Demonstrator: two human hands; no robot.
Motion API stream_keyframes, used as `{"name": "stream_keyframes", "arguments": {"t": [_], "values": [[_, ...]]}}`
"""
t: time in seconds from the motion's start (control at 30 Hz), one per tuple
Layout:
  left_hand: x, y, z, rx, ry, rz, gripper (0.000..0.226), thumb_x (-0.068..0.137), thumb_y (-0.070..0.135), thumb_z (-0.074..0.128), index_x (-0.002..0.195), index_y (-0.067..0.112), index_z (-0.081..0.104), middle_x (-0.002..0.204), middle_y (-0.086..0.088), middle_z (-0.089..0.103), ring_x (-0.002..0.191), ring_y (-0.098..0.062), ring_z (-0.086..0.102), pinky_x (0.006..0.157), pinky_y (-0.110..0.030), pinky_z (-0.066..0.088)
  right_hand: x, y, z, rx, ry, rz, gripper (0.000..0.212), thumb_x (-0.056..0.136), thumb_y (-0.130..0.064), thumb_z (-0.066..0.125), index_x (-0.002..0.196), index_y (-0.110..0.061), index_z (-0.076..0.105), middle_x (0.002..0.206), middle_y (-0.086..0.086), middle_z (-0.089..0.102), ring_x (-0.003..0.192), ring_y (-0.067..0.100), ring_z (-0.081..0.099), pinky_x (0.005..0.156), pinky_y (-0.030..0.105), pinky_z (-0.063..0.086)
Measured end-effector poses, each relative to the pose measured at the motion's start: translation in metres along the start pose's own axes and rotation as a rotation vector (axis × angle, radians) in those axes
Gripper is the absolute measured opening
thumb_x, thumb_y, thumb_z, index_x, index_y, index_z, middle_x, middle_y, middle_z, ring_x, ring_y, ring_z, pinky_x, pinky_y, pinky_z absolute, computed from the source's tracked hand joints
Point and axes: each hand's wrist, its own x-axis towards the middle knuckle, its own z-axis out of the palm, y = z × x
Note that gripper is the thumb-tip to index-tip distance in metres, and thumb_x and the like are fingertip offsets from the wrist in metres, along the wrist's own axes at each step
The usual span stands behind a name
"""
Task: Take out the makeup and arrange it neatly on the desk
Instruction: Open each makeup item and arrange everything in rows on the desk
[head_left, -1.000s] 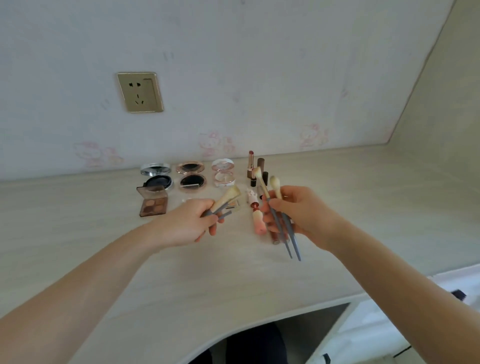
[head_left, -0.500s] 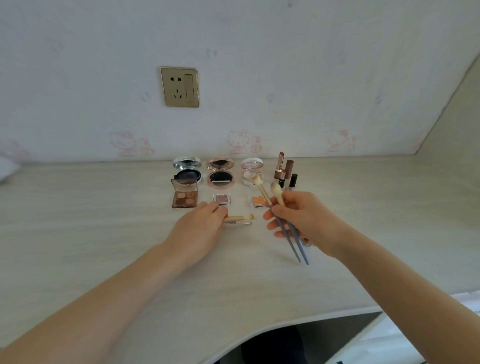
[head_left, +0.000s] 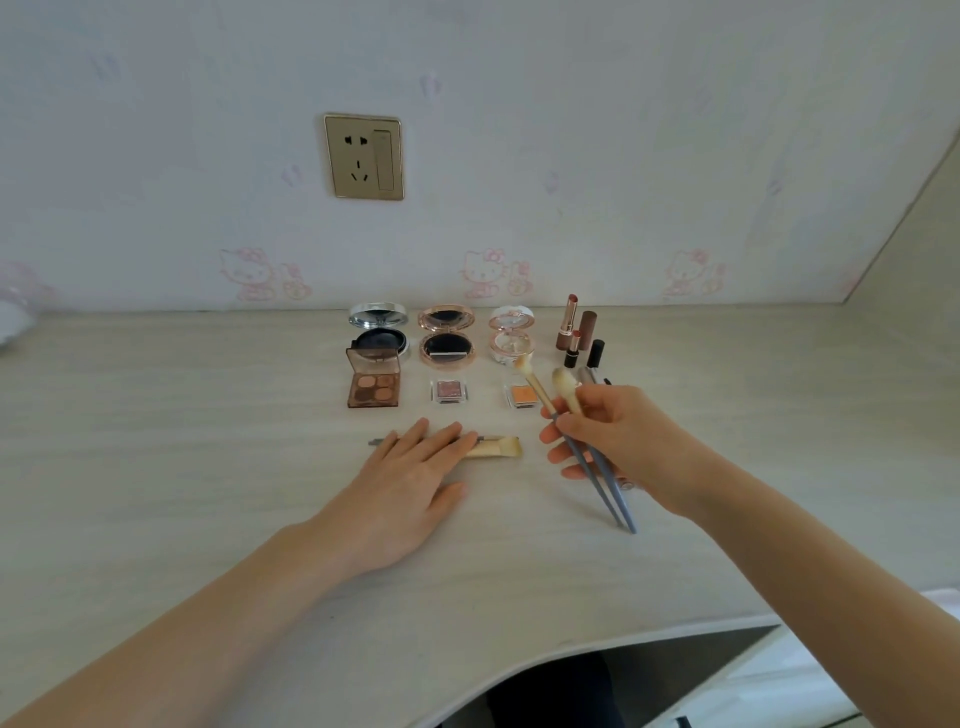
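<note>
3 round compacts (head_left: 447, 332), 1 eyeshadow palette (head_left: 373, 387), 2 single shadow pans (head_left: 450, 391), 3 brushes (head_left: 498, 447), 2 open lipsticks (head_left: 566, 325), 1 wall socket (head_left: 363, 157).

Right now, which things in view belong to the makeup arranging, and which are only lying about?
Job: flat brush under left hand; two brushes in right hand; compacts; eyeshadow palette; lipsticks.
Lying about: wall socket; white object at far left.

Three open round compacts (head_left: 445, 338) stand in a row at the back of the desk (head_left: 208, 467). A brown eyeshadow palette (head_left: 373, 387), a pink single shadow (head_left: 450, 391) and an orange single shadow (head_left: 521, 396) sit in front, with upright lipsticks (head_left: 567, 325) at right. A flat cream-bristled brush (head_left: 496, 447) lies crosswise under the left hand (head_left: 400, 499), while the right hand (head_left: 618, 441) pinches two blue-handled brushes (head_left: 597, 483), bristles up.
</note>
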Motion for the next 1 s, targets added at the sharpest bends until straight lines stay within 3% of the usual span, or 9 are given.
{"name": "stream_keyframes", "arguments": {"t": [0.13,0.27,0.33,0.4,0.5,0.63,0.83,1.0], "values": [[-0.003,0.001,-0.002,-0.008,0.001,-0.026,0.056,0.099,0.048,0.029,0.15,0.039,0.008,0.159,0.016,-0.001,0.146,-0.013,-0.014,0.119,-0.04,-0.007,0.003,-0.005,0.002,0.075,-0.02,0.017,0.015,0.096,-0.01,0.053,0.106,-0.008,0.065,0.092,0.008,0.074,0.085,0.022,0.072,0.079,0.039,0.059],[-0.005,0.012,-0.007,-0.118,0.177,0.017,0.061,0.094,0.056,0.026,0.15,0.034,0.015,0.159,0.017,0.003,0.143,-0.003,-0.02,0.119,-0.034,-0.006,0.007,-0.009,0.01,0.253,-0.051,-0.01,0.015,0.097,-0.007,0.051,0.106,-0.007,0.062,0.094,0.009,0.075,0.092,0.022,0.072,0.091,0.046,0.054],[-0.008,0.025,-0.014,-0.316,0.266,0.005,0.057,0.095,0.055,0.034,0.146,0.032,0.03,0.155,0.017,0.02,0.145,0.002,-0.004,0.119,-0.029,0.009,0.008,-0.01,0.015,0.338,-0.055,-0.06,0.015,0.097,-0.007,0.05,0.108,-0.005,0.06,0.097,0.009,0.075,0.096,0.02,0.071,0.096,0.045,0.051],[-0.009,0.036,-0.022,-0.537,0.299,-0.043,0.044,0.095,0.046,0.046,0.136,0.029,0.048,0.144,0.017,0.042,0.138,0.001,0.027,0.111,-0.026,0.03,0.007,-0.012,0.021,0.411,-0.062,-0.101,0.017,0.097,-0.009,0.05,0.112,-0.005,0.058,0.101,0.008,0.074,0.102,0.017,0.068,0.1,0.043,0.047],[-0.009,0.046,-0.032,-0.87,0.243,-0.074,0.025,0.095,0.033,0.053,0.113,0.022,0.067,0.111,0.012,0.07,0.108,-0.003,0.061,0.093,-0.025,0.048,0.005,-0.015,0.029,0.503,-0.091,-0.169,0.021,0.098,-0.011,0.049,0.117,-0.006,0.054,0.107,0.007,0.073,0.11,0.015,0.064,0.104,0.041,0.044],[-0.011,0.048,-0.043,-1.267,0.08,-0.201,0.02,0.095,0.017,0.055,0.105,0.004,0.067,0.096,-0.007,0.075,0.091,-0.021,0.071,0.085,-0.031,0.056,0.001,-0.014,0.039,0.561,-0.106,-0.235,0.023,0.098,-0.013,0.047,0.121,-0.011,0.052,0.11,0.005,0.072,0.111,0.012,0.063,0.094,0.036,0.048],[-0.019,0.042,-0.046,-1.333,-0.039,-0.259,0.016,0.09,0.008,0.061,0.102,0.001,0.069,0.092,-0.012,0.074,0.085,-0.028,0.072,0.075,-0.034,0.057,-0.002,-0.011,0.051,0.656,-0.151,-0.235,0.026,0.098,-0.011,0.048,0.123,-0.008,0.044,0.111,0.011,0.071,0.111,0.016,0.064,0.068,0.022,0.056],[-0.024,0.034,-0.05,-1.346,-0.103,-0.308,0.015,0.086,0.006,0.065,0.098,0.001,0.071,0.09,-0.014,0.074,0.083,-0.03,0.072,0.07,-0.032,0.058,-0.003,-0.008,0.053,0.614,-0.165,-0.247,0.028,0.097,-0.008,0.049,0.124,-0.013,0.044,0.113,0.007,0.07,0.112,0.02,0.063,0.086,0.033,0.054]]}}
